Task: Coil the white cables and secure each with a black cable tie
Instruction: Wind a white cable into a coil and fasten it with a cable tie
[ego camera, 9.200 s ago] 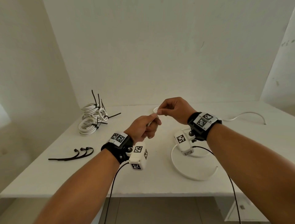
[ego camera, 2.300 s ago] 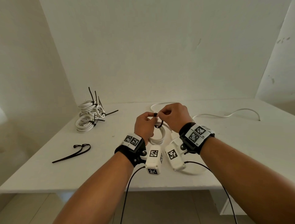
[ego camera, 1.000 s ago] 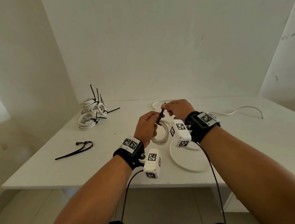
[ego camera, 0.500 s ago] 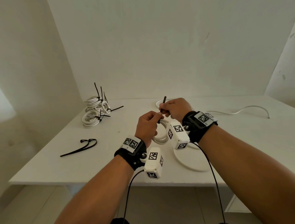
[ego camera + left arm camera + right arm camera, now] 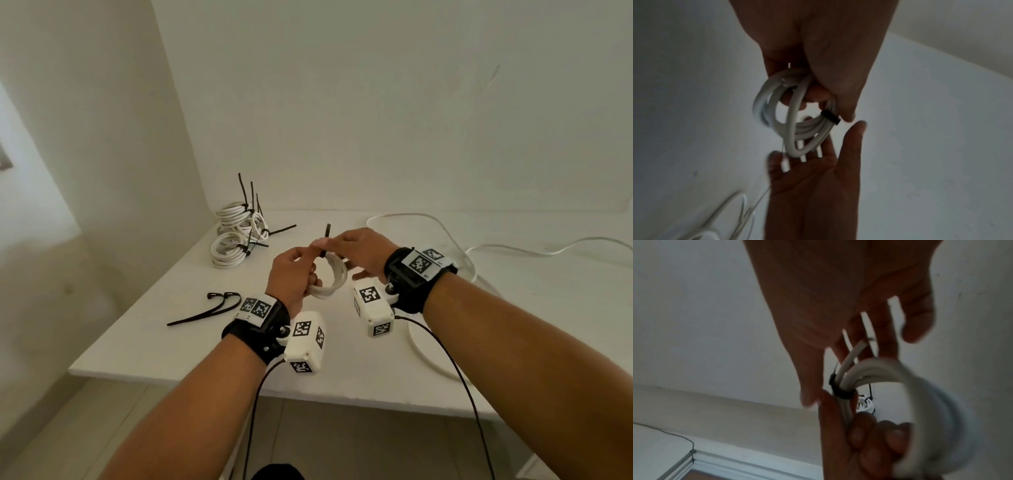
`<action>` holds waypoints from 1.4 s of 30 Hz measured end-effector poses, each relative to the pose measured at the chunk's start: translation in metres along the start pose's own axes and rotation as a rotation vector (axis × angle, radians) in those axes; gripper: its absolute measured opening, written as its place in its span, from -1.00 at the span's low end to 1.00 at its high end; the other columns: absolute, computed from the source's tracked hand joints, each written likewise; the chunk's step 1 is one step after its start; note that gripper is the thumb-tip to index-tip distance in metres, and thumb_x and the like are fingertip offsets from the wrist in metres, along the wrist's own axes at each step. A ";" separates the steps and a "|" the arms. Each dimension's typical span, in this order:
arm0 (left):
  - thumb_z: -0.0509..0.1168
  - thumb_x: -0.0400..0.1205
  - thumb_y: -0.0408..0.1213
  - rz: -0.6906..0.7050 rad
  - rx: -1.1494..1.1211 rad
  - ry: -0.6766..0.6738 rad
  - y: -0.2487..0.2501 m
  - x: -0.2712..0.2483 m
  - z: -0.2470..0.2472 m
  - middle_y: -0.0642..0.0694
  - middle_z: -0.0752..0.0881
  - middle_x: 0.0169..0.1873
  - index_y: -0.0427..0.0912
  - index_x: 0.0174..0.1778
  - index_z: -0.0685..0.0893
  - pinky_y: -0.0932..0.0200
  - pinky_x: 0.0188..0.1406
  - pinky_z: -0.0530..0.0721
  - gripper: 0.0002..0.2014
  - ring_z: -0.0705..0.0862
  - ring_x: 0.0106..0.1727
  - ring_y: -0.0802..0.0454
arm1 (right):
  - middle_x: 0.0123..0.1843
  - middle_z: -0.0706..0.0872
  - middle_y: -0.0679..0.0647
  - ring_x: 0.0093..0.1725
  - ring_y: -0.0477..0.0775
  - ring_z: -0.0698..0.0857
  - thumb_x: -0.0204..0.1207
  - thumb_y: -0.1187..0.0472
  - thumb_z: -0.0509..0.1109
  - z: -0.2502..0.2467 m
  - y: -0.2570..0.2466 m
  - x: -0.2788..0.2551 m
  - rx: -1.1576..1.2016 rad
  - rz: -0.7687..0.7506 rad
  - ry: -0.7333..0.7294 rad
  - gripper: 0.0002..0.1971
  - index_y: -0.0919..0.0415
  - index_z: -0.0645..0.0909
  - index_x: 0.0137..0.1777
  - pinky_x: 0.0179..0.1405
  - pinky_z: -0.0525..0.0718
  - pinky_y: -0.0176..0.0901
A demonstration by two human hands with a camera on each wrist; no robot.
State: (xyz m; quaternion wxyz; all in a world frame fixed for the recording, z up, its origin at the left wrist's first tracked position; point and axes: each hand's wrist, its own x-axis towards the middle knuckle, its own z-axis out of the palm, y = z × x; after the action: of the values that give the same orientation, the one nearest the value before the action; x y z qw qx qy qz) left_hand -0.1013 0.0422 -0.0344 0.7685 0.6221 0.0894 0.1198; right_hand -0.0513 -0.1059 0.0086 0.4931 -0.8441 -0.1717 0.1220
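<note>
You held the coiled white cable (image 5: 330, 277) off the table (image 5: 164, 342), just left of centre in the head view, so the tie could pass all the way round the bundle. Your left hand (image 5: 291, 277) had its fingers curled through the loops, as the right wrist view showed at lower centre; that kept the turns stacked and gave you something to pull against. The black cable tie (image 5: 830, 117) already sat closed around the strands in both wrist views, and its free tail (image 5: 327, 236) stood up above the hands in the head view. Your right hand (image 5: 356, 248) pinched that tail with thumb and forefinger while the other fingers stayed spread and straight, clear of the coil. I judged this to be the cinching pull, with the band nearly snug.

At upper left of the table lay the finished coils (image 5: 236, 240), each tied, stacked out of your working space. 2 spare ties (image 5: 209, 308), as far as I could tell, waited at the left edge within reach. The loose white cable (image 5: 445, 233) trailed across the right side, not yet coiled
</note>
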 end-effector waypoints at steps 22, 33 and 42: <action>0.12 0.66 -0.22 0.409 0.230 0.229 0.069 0.085 -0.137 0.03 0.53 -0.52 -0.08 -0.04 0.65 0.12 -0.48 0.46 -0.81 0.41 -0.57 0.06 | 0.63 0.39 0.24 0.56 0.30 0.43 0.24 -0.69 0.17 0.043 0.011 0.062 -0.795 0.248 -0.159 0.16 0.19 0.31 0.64 0.48 0.40 0.14; 0.21 0.73 -0.22 0.268 1.417 0.247 0.044 0.154 -0.146 -0.21 0.66 -0.11 -0.26 0.27 0.34 -0.09 0.03 0.53 -0.71 0.64 -0.13 -0.24 | 0.75 -0.21 0.12 0.71 0.34 -0.26 -0.06 -0.65 0.42 0.057 0.052 0.069 -0.774 0.297 -0.153 0.46 0.02 -0.19 0.74 0.66 0.06 0.37; 0.29 0.65 -0.30 0.290 1.377 0.167 0.019 0.161 -0.148 -0.24 0.65 0.07 -0.26 0.16 0.47 -0.04 -0.01 0.48 -0.78 0.63 0.06 -0.31 | 0.75 -0.21 0.14 0.70 0.34 -0.28 0.01 -0.60 0.47 0.060 0.052 0.068 -0.761 0.285 -0.140 0.42 0.07 -0.16 0.73 0.67 0.03 0.33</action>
State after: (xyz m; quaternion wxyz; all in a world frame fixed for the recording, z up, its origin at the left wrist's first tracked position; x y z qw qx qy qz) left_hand 0.0084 0.2322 -0.0448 0.1673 0.9610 0.1199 0.1846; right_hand -0.0033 -0.0540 -0.0680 0.1111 -0.9712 -0.1188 0.1739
